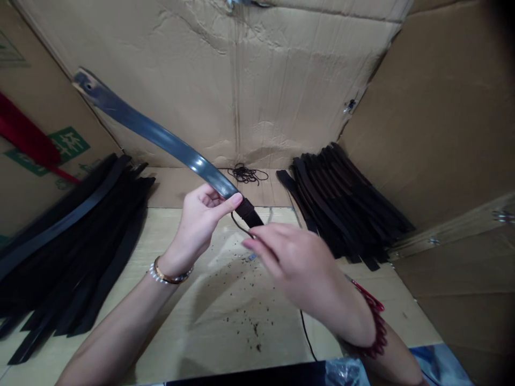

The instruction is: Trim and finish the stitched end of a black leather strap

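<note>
My left hand [201, 220] is closed on a long, curved, glossy black strip [173, 145] that looks like a sword scabbard. Its far end, with a small hole, points up and left. Just past my left thumb, a dark cord wrapping [244, 208] circles the strip. A loose length of thin dark cord [240, 224] runs from this wrapping to my right hand [289, 257], whose thumb and forefinger pinch it. The strip's lower end is hidden behind my right hand. More cord hangs down below my right wrist.
Dark curved strips [80, 246] lie piled on the left, and a second stack [346, 203] lies at right. A tangle of dark cord [246, 174] sits at the back. Crumbs dot the tabletop [173, 321]. Cardboard walls [281, 80] surround it. A red-handled tool [368, 295] lies partly behind my right arm.
</note>
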